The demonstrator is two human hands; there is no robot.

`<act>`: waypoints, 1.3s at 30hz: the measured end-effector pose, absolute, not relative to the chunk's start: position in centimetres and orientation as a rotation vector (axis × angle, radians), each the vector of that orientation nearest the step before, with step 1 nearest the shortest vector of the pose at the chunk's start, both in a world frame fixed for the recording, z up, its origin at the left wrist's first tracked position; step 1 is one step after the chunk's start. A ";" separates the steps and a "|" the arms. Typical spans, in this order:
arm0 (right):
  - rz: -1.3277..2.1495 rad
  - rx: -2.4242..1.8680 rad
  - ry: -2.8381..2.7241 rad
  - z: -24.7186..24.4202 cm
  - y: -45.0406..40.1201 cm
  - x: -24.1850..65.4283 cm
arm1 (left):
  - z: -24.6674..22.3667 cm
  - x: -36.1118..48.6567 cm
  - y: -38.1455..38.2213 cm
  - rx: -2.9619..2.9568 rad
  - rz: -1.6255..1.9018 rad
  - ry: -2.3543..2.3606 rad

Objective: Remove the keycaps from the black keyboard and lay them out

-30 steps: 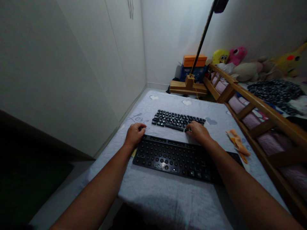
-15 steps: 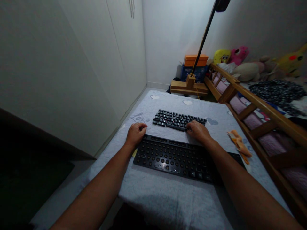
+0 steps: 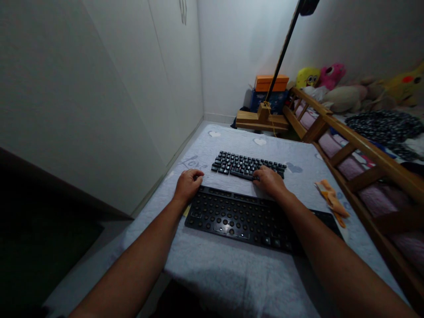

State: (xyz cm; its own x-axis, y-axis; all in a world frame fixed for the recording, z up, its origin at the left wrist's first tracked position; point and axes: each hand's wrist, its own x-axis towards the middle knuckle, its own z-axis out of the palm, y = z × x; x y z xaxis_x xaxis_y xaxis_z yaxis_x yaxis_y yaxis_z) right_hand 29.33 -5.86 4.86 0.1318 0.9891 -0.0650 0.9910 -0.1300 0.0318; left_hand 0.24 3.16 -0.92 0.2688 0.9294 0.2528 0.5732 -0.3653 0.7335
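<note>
A black keyboard base (image 3: 228, 216) without most of its keycaps lies across the cloth-covered table, its bare key posts showing. Behind it, black keycaps (image 3: 235, 162) are laid out in keyboard order, with a long space bar (image 3: 241, 175) at the front. My right hand (image 3: 268, 180) is over the right front part of these keycaps, fingertips closed down on a keycap beside the space bar; the palm hides several others. At the base's far left corner rests my left hand (image 3: 188, 184), fingers curled in toward the thumb. What it holds, if anything, is hidden.
An orange-handled brush-like tool with orange cloth (image 3: 333, 201) lies at the table's right. A wooden bed rail (image 3: 361, 143) runs along that side, and a white wardrobe (image 3: 132, 88) stands left. Beyond the table are a wooden stand (image 3: 261, 117) with a black pole and stacked boxes (image 3: 271, 83).
My right hand has shifted slightly left along the front of the keycaps, toward the space bar. My left hand stays at the base's corner. The view has moved very slightly.
</note>
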 end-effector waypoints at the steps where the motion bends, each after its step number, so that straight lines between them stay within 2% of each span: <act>1: -0.042 2.312 2.026 4.9 -5.8 29.3 | -0.9 0.2 3.2 2.033 0.927 1.349; 14: -0.041 2.372 2.102 4.6 -5.9 29.4 | -0.6 0.3 3.0 2.046 0.937 1.360; 21: 0.002 2.643 2.247 6.8 -7.8 30.2 | -0.9 0.2 3.2 2.049 0.926 1.348; 23: -0.165 2.969 2.420 7.6 -9.2 30.6 | -0.9 0.2 3.2 2.047 0.923 1.343; 26: -0.633 3.313 2.510 8.4 -12.0 31.0 | -1.0 0.2 3.3 2.045 0.926 1.338; 30: -0.583 3.400 2.384 8.7 -16.4 30.5 | -0.7 0.2 3.2 2.033 0.962 1.346; 34: -0.982 3.456 2.100 8.3 -20.1 28.8 | 0.0 0.2 2.8 2.060 1.050 1.361; 39: -1.226 3.381 1.968 6.9 -23.3 26.8 | 1.1 0.2 2.2 2.213 1.160 1.341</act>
